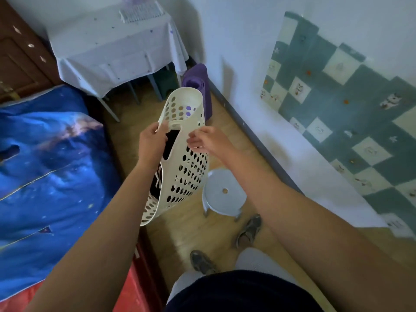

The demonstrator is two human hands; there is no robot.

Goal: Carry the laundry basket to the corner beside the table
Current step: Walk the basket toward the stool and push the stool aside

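A cream plastic laundry basket [180, 176] with oval holes hangs in the air in front of me, over the wooden floor. Dark and striped clothes show inside it. My left hand [152, 144] grips the basket's rim beside the handle slot. My right hand [208, 140] pinches the same rim from the right side. Farther ahead stands the table [112, 48], draped in a white cloth, against the back wall. The corner to the right of the table holds a rolled purple mat [198, 86].
A bed with a blue galaxy cover [45, 165] fills the left side. A small white round stool [224, 194] stands on the floor just right of the basket. The wall on the right has a dark skirting and a checkered cloth [349, 109]. My feet [248, 230] are below.
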